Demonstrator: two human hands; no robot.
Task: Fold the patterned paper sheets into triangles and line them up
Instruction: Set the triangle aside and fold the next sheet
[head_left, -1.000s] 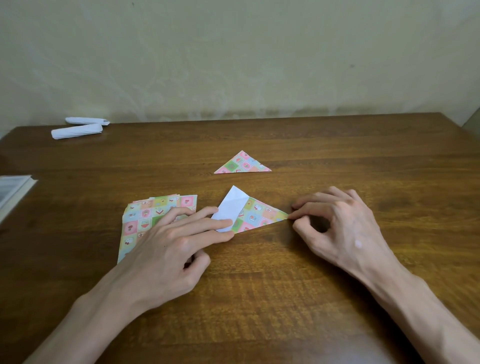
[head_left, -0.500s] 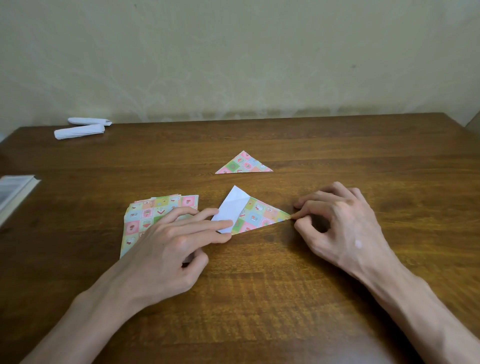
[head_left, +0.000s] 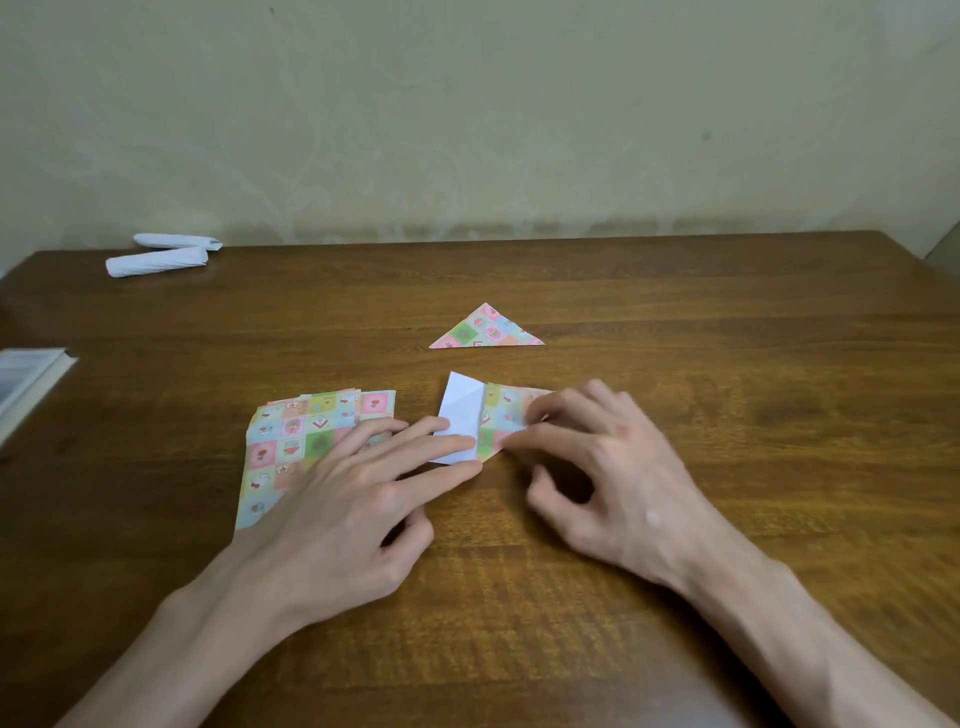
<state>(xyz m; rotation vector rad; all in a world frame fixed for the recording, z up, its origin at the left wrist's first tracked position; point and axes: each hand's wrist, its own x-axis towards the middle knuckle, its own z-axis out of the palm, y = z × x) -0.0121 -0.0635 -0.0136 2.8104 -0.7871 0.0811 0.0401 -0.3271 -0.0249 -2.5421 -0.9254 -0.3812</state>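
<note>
Beside stack (head_left: 291, 441): part-folded sheet (head_left: 500, 415), edges under L hand (head_left: 353, 519) & R hand (head_left: 623, 493)

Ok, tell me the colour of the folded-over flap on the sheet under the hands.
Plain white, best seen in the head view: the flap shows no print.

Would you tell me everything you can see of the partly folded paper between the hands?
The partly folded paper lies flat on the wooden table, with a pastel checked print. Its left flap is folded over, showing a plain white underside. The left hand presses straight fingers on that flap; the right hand covers its right corner, grip blurred.
</note>
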